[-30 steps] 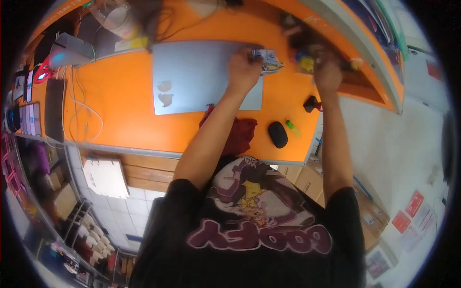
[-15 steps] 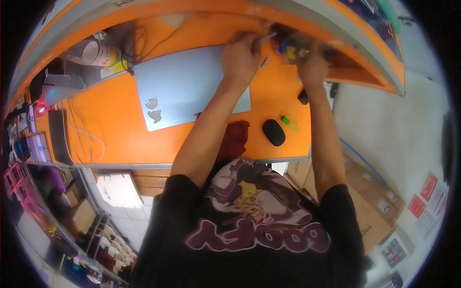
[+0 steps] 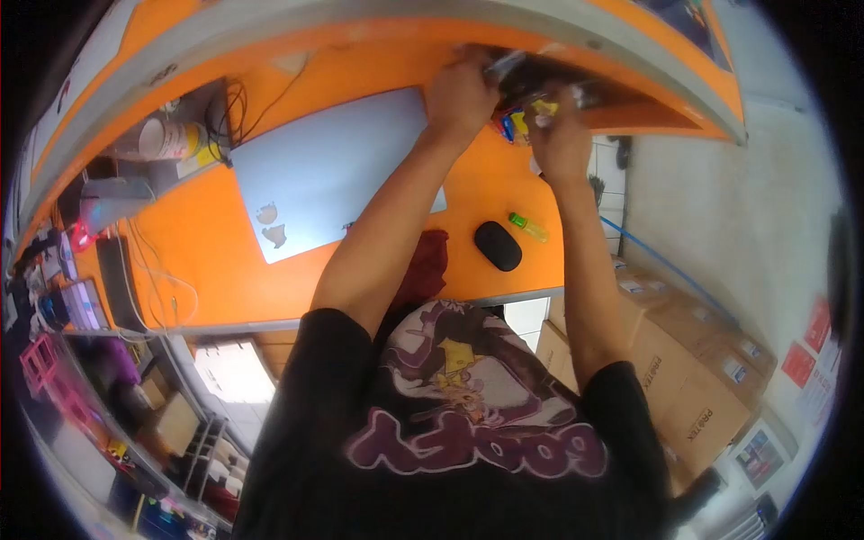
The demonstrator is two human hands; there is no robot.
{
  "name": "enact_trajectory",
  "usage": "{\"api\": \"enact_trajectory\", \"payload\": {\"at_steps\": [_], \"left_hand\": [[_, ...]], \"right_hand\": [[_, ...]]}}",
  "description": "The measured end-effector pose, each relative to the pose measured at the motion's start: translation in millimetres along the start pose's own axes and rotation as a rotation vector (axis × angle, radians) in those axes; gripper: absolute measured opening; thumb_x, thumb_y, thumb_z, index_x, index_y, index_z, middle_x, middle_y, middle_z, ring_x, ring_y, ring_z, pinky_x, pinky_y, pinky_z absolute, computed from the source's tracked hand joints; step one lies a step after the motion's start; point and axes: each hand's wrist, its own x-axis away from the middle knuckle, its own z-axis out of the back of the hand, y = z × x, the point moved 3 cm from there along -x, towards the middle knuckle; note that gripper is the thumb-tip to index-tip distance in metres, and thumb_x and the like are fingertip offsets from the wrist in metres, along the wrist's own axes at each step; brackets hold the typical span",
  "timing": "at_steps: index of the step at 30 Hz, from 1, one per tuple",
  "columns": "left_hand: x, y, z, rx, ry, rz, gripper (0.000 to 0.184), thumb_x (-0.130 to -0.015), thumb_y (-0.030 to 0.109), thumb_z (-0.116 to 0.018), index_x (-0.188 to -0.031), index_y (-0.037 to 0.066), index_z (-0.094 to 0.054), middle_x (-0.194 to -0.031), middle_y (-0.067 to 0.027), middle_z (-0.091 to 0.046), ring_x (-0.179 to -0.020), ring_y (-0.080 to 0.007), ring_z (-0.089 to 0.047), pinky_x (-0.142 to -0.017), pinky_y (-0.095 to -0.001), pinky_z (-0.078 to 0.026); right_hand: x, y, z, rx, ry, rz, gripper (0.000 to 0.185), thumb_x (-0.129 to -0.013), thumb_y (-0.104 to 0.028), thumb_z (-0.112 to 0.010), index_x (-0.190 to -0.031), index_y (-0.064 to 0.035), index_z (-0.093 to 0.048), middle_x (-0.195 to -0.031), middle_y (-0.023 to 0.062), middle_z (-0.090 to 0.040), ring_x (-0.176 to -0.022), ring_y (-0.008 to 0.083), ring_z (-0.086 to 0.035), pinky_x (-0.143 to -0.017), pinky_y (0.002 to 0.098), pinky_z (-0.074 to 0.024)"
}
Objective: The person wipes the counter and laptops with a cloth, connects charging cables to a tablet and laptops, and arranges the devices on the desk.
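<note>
At the far side of the orange desk (image 3: 468,189), my left hand (image 3: 461,101) has its fingers closed around a pale, shiny item (image 3: 506,65) that is too blurred to name. My right hand (image 3: 563,144) is just to the right, fingers curled in beside a small yellow piece (image 3: 544,108); motion blur hides what it grips. Between the hands lie small blue, yellow and red items (image 3: 511,126). My left forearm crosses above a silver-blue closed laptop (image 3: 328,162). Nearer me are a black oval case (image 3: 498,246) and a small green-capped bottle (image 3: 528,227).
An orange shelf with a grey edge (image 3: 360,34) arches over the desk, close above both hands. Dark red cloth (image 3: 430,263) lies at the front edge. To the left are cables (image 3: 236,108) and a white tub (image 3: 162,139). Cardboard boxes (image 3: 688,387) stand at the lower right.
Both hands remain under the shelf, and the right hand has come closer to the left. The whole view has shifted slightly. A small battery-like item beside the left hand no longer shows.
</note>
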Motion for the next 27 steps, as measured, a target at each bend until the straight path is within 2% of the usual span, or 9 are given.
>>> {"api": "enact_trajectory", "payload": {"at_steps": [4,6,7,8,12,15,18,24,27], "left_hand": [[-28,-4,-47,-0.028,-0.037,-0.111,0.027,-0.082,0.016,-0.068,-0.106,0.003,-0.070,-0.099,-0.0176,-0.072,-0.092,-0.0338,-0.070,-0.083,-0.0403,-0.055],[-38,-12,-70,0.210,0.036,-0.136,0.030,-0.084,0.020,-0.070,-0.108,0.004,-0.071,-0.101,-0.0158,-0.073,-0.098,-0.0307,-0.069,-0.088,-0.0386,-0.053],[-42,-16,-78,0.317,-0.067,0.023,0.035,-0.086,0.021,-0.071,-0.115,0.001,-0.068,-0.109,-0.0132,-0.073,-0.099,-0.0258,-0.069,-0.089,-0.0357,-0.052],[-44,-27,-96,0.314,-0.071,0.013,0.035,-0.086,0.021,-0.071,-0.115,0.001,-0.068,-0.109,-0.0132,-0.073,-0.099,-0.0258,-0.069,-0.089,-0.0357,-0.052],[-41,-41,-134,1.193,-0.116,0.472,0.028,-0.091,0.003,-0.063,-0.118,-0.004,-0.061,-0.109,-0.0157,-0.068,-0.095,-0.0257,-0.068,-0.078,-0.0378,-0.057],[-24,-45,-126,1.224,0.197,0.539,0.023,-0.090,-0.002,-0.059,-0.113,-0.004,-0.060,-0.104,-0.0155,-0.066,-0.091,-0.0260,-0.067,-0.072,-0.0369,-0.058],[-6,-15,-90,1.355,0.172,0.705,0.023,-0.091,-0.002,-0.058,-0.113,-0.006,-0.058,-0.104,-0.0140,-0.066,-0.088,-0.0255,-0.067,-0.073,-0.0363,-0.058],[-29,-10,-99,1.391,0.295,0.689,0.027,-0.090,0.007,-0.067,-0.114,-0.003,-0.059,-0.105,-0.0141,-0.065,-0.088,-0.0275,-0.066,-0.074,-0.0379,-0.057],[-37,10,-91,1.550,0.232,0.818,0.035,-0.093,0.026,-0.067,-0.117,0.001,-0.060,-0.111,-0.0125,-0.064,-0.095,-0.0272,-0.064,-0.079,-0.0426,-0.055]], "right_hand": [[6,2,8,0.025,-0.083,-0.112,0.044,-0.081,-0.020,-0.077,-0.119,-0.0124,-0.056,-0.106,0.0134,-0.069,-0.091,0.0364,-0.067,-0.072,0.0443,-0.0538],[10,2,10,-0.033,-0.067,-0.085,0.045,-0.081,-0.019,-0.076,-0.119,-0.0135,-0.055,-0.106,0.0132,-0.069,-0.089,0.0373,-0.067,-0.072,0.0445,-0.0538],[11,3,11,-0.054,-0.080,-0.125,0.044,-0.081,-0.019,-0.076,-0.119,-0.0145,-0.054,-0.106,0.0129,-0.069,-0.088,0.0377,-0.068,-0.072,0.0447,-0.0538],[12,3,13,-0.055,-0.070,-0.129,0.044,-0.081,-0.019,-0.076,-0.119,-0.0145,-0.054,-0.106,0.0129,-0.069,-0.088,0.0377,-0.068,-0.072,0.0447,-0.0538],[12,11,9,-0.091,-0.130,-0.142,0.041,-0.086,-0.021,-0.069,-0.122,-0.0192,-0.050,-0.111,0.0126,-0.065,-0.089,0.0379,-0.067,-0.070,0.0489,-0.0532],[12,9,11,-0.110,-0.123,-0.133,0.041,-0.085,-0.019,-0.072,-0.121,-0.0170,-0.052,-0.108,0.0125,-0.067,-0.090,0.0369,-0.067,-0.071,0.0461,-0.0537],[10,10,11,-0.119,-0.112,-0.139,0.042,-0.083,-0.017,-0.074,-0.119,-0.0148,-0.053,-0.106,0.0120,-0.069,-0.090,0.0359,-0.068,-0.072,0.0434,-0.0541],[8,10,12,-0.130,-0.099,-0.089,0.041,-0.083,-0.017,-0.074,-0.118,-0.0138,-0.054,-0.105,0.0117,-0.069,-0.091,0.0352,-0.068,-0.073,0.0421,-0.0540],[7,11,14,-0.134,-0.123,-0.112,0.041,-0.083,-0.017,-0.074,-0.118,-0.0131,-0.054,-0.106,0.0119,-0.069,-0.090,0.0354,-0.068,-0.074,0.0421,-0.0540]]}}
